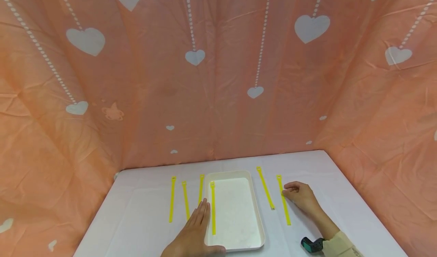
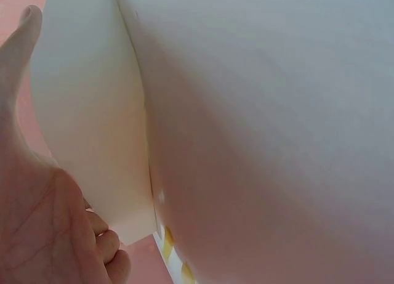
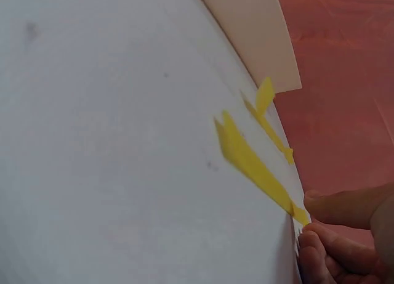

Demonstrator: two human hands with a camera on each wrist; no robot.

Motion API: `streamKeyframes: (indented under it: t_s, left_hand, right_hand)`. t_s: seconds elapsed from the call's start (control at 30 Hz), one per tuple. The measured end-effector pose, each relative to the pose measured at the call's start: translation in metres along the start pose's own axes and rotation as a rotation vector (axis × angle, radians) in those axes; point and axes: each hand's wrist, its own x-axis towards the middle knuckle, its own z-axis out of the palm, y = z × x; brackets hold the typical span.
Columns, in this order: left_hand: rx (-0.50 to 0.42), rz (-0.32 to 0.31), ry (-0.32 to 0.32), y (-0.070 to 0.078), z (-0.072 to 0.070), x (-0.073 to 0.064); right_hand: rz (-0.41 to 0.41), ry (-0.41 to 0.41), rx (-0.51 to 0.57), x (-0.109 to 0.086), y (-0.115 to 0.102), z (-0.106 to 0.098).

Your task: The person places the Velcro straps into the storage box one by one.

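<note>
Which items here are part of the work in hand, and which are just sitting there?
In use: right hand pinching the rightmost yellow tie; left hand against the white tray; tie in tray.
Idle: three ties at left; tie beside tray.

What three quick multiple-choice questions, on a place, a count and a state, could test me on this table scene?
1. Where does the left hand rest?
A on the backdrop
B against the tray's left rim
C inside a box

2. How many yellow strips are visible in the head view?
A six
B two
C ten

3. What is the right hand doing?
A lying flat
B waving in the air
C fingers curled at a yellow strip

Answers: B, its straight fingers lie along the rim; A, three left, one in the tray, two right; C, fingertips pinch the strip's edge.
</note>
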Motion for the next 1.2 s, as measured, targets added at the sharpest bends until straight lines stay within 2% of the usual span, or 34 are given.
streamKeyframes:
  t_s: [0.3,0.6,0.8,1.2]
  left_hand:
    - [0.038,-0.051,-0.046,0.005,-0.004,0.001]
    - [0.045,-0.041,-0.038,0.005,-0.004,0.001]
    - [0.048,-0.055,-0.054,0.006,-0.005,0.001]
    - [0.071,-0.049,-0.040,0.010,-0.006,0.000]
  right_hand:
    - [0.002,0.018,-0.045,0.000,-0.008,0.005]
    - [-0.018,0.009,-0.104,0.001,-0.008,0.007]
    - [-0.016,0.009,-0.103,0.001,-0.011,0.006]
    - [-0.050,0.038,-0.113,0.002,-0.009,0.007]
